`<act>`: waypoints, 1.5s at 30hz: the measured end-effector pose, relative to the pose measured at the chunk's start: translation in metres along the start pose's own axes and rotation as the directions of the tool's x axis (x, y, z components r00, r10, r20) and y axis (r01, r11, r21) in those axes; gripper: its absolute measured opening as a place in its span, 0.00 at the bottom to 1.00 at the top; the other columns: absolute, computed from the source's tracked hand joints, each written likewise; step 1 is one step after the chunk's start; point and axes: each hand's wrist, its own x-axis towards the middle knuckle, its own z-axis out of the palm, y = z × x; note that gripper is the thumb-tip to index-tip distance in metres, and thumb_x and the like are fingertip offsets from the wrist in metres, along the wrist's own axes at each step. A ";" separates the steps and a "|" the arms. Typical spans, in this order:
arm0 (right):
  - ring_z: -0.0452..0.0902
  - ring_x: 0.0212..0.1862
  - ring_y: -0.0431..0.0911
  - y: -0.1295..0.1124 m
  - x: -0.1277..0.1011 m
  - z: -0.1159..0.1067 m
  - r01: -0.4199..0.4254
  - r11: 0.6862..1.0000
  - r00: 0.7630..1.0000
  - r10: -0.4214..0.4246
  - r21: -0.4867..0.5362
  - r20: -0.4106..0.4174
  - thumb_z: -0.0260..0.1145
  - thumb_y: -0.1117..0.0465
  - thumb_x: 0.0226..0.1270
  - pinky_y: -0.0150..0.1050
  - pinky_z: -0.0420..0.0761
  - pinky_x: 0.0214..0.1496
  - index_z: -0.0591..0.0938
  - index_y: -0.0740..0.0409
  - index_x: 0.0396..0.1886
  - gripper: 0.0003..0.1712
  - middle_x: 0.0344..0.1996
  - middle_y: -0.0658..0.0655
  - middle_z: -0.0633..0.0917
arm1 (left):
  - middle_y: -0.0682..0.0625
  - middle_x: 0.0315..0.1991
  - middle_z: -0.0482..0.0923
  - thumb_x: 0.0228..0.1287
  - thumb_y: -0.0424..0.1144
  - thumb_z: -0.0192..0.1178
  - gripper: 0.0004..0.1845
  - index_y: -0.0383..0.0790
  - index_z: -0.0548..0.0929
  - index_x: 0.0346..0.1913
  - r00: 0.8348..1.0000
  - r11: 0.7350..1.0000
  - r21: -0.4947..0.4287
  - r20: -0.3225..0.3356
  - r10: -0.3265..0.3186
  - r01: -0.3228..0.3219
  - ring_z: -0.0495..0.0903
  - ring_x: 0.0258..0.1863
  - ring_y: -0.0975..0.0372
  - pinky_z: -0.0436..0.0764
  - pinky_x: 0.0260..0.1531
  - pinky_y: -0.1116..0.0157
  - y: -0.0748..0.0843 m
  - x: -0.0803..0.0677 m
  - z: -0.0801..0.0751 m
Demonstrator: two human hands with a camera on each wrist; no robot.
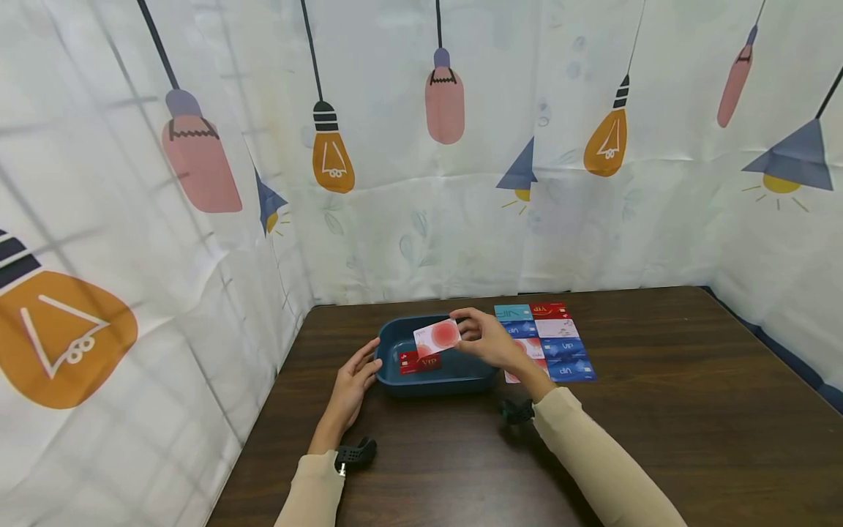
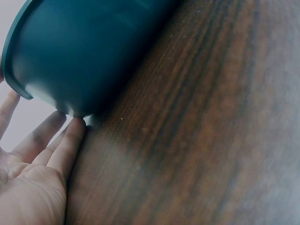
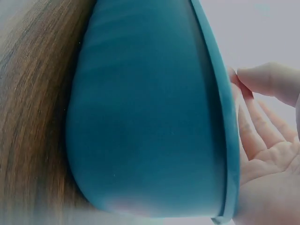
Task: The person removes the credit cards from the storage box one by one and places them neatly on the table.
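The person's right hand (image 1: 487,338) pinches a glossy white plastic card with a red circle (image 1: 437,337) by its right edge and holds it, slightly tilted, over the open top of a dark teal plastic tray with rounded corners and a rolled rim (image 1: 388,369). The left hand (image 1: 356,382) lies against the tray's left wall with straight, relaxed fingers (image 2: 68,145) touching its smooth, matte outer side, holding nothing. A red card printed VIP (image 1: 420,362) lies flat on the tray's floor. Right of the tray, thin rectangular cards in teal, red, white and blue (image 1: 553,344) are laid out in neat rows on the dark, wood-grained tabletop (image 1: 658,410).

The step in hand looks like moving cards one by one into the tray. Next, the white card would likely need lowering past the rim and releasing flat, near the red one, while the left hand steadies the light tray against sliding.
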 end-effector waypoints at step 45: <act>0.85 0.42 0.42 0.017 -0.053 -0.063 0.059 0.991 0.997 -0.052 0.117 -0.056 0.69 0.73 0.66 0.33 0.87 0.46 0.67 0.70 0.72 0.36 0.52 0.75 0.82 | 0.41 0.76 0.66 0.78 0.41 0.57 0.27 0.48 0.68 0.76 1.000 1.000 0.003 0.020 0.011 -0.011 0.69 0.73 0.50 0.79 0.58 0.71 -0.001 0.000 -0.001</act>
